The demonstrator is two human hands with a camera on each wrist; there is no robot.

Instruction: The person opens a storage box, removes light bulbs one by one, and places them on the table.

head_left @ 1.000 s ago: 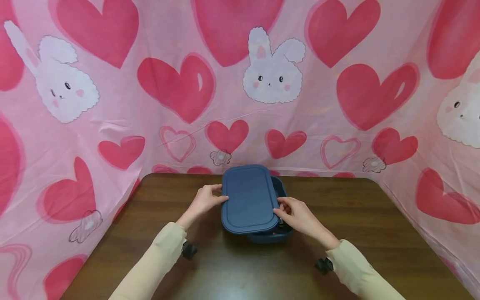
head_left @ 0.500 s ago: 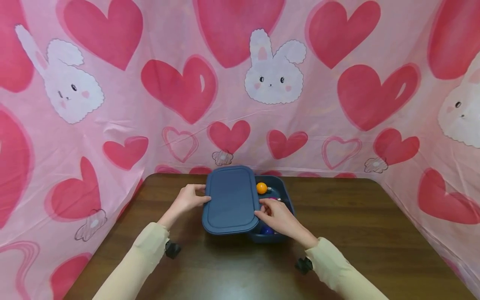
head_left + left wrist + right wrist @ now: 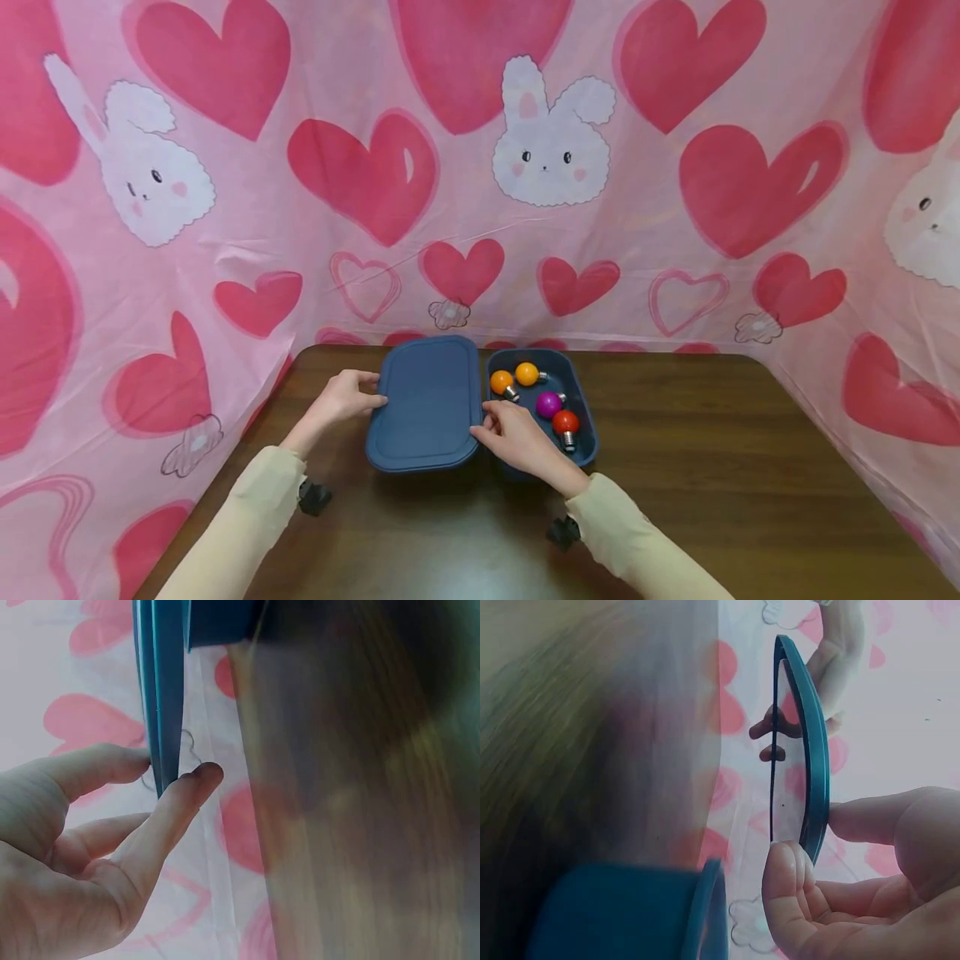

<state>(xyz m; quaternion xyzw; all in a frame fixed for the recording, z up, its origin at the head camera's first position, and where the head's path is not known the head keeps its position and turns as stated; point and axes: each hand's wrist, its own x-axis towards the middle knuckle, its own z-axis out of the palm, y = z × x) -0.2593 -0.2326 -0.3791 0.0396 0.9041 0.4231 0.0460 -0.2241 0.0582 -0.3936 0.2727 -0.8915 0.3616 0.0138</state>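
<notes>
A flat blue lid is held up off the table, left of the blue box. My left hand pinches its left edge between thumb and fingers; the left wrist view shows the lid edge-on in that pinch. The opposite edge is pinched by my right hand, which covers part of the box's near left corner. In the right wrist view the lid stands apart from the box. Inside the box lie an orange bulb, a yellow-orange bulb, a purple bulb and a red bulb.
Everything is over a brown wooden table. A pink cloth with hearts and rabbits hangs behind and along the sides. The table's back edge runs close behind the lid and box.
Both hands have carried the lid leftward off the box. The box, first mostly covered, now shows its bulbs, and it has barely moved.
</notes>
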